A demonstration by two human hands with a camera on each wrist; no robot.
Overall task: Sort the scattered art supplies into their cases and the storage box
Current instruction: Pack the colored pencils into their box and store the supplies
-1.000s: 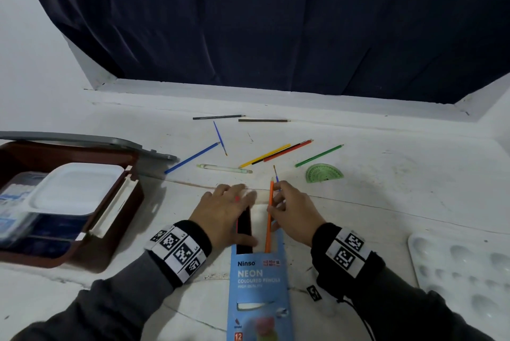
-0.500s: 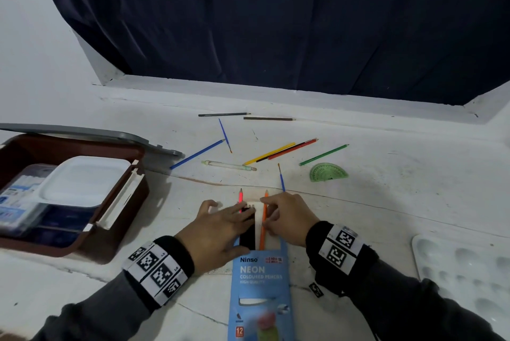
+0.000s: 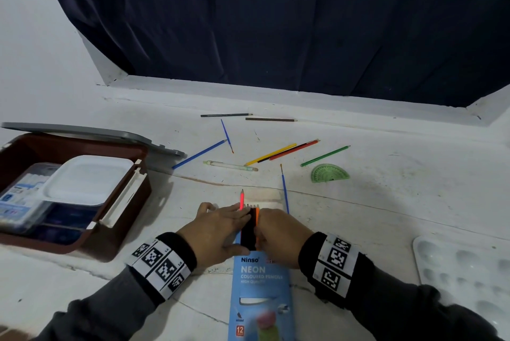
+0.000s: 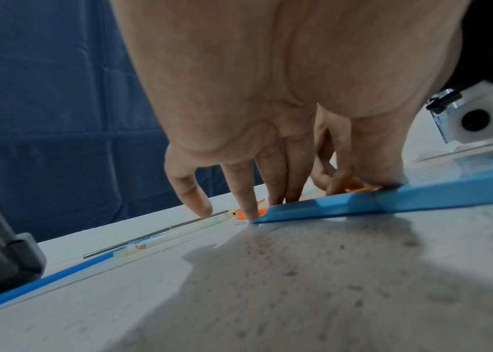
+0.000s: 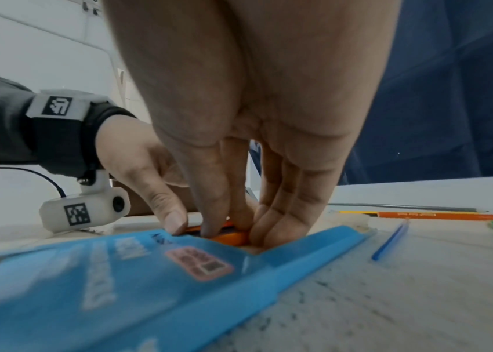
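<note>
Pushed deeper, orange pencil lies between both hands' fingers in pencil case.

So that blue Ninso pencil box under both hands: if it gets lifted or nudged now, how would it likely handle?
The blue pencil box looks like thin card with an open flap, so it would probably flex rather than stay stiff. Pencils jut from its open end, the pink pencil furthest, so tilting that end down could spill them. It lies flat on the table, so a push would likely slide it.
</note>
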